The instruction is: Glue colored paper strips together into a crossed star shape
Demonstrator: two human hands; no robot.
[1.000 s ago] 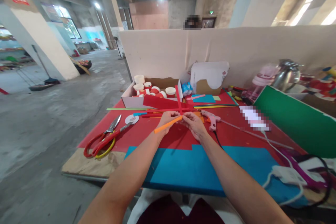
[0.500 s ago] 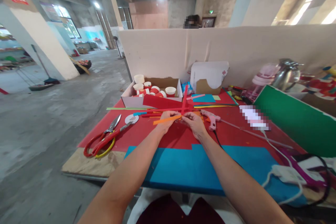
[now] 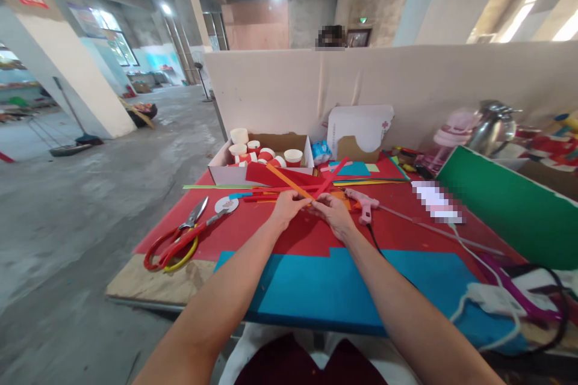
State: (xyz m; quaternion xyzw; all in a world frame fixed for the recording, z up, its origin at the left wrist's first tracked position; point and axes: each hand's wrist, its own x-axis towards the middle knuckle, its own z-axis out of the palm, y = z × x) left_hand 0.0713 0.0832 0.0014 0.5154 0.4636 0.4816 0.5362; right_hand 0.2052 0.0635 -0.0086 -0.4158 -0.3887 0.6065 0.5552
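Note:
My left hand (image 3: 288, 209) pinches the lower end of an orange paper strip (image 3: 288, 181), which slants up to the left. The fingers of my right hand (image 3: 336, 214) are closed on the lower end of a red paper strip (image 3: 333, 176) that slants up to the right. At my fingertips the two strips meet in a V; whether they are joined there is hidden. Beyond my hands, more coloured strips (image 3: 370, 181) lie on the red sheet (image 3: 289, 240). Just right of my right hand rests a pink glue gun (image 3: 365, 204).
Red-handled scissors (image 3: 174, 246) and another red-and-yellow-handled cutter (image 3: 198, 237) lie at left. A box (image 3: 215, 175) of paper cups stands behind. Blue sheets (image 3: 316, 289) cover the near edge. At right are a green board (image 3: 506, 210), a power strip (image 3: 494, 299) and a metal jug (image 3: 492, 129).
The orange strip has swung from pointing down-left to pointing up-left. The red strip has tipped from nearly upright over to the right. Both hands stay in about the same place.

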